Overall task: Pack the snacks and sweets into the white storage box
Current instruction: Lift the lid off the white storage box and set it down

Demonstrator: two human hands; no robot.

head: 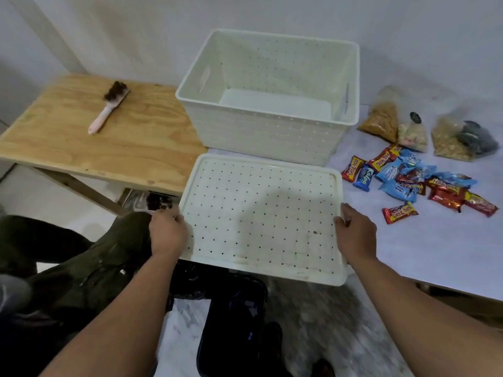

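1. Lid (261, 216) of the white storage box (268, 96) held flat by its two short edges, overhanging the near edge of the white surface (424, 240), just in front of the box.
2. Left hand (167, 231) on the left edge, right hand (356, 231) on the right edge; fingers curled round the rim, thumbs showing on top.
3. Box standing open and apparently empty at the back of the surface, near the wall, with handle slots in its sides.
4. Wrapped sweets (416, 183) heaped to the right of the lid, well apart from the box; three clear snack bags (383, 118) behind them.
5. Likely handling: lid and box thin, perforated plastic, light but a little flexible, best held by the rim or the slots. Wrappers glossy, probably slippery, light enough to gather by the handful. Bag contents look crumbly, so better lifted by the knotted tops or cradled from below, not squeezed.
6. Still to do, judging by the layout: lid set aside, then everything moved left into the box.
7. Plywood surface (103, 131) to the left, carrying a brush (109, 110) with a pale handle. Pale walls behind, marbled floor below, a dark bin (234, 322) under the lid.
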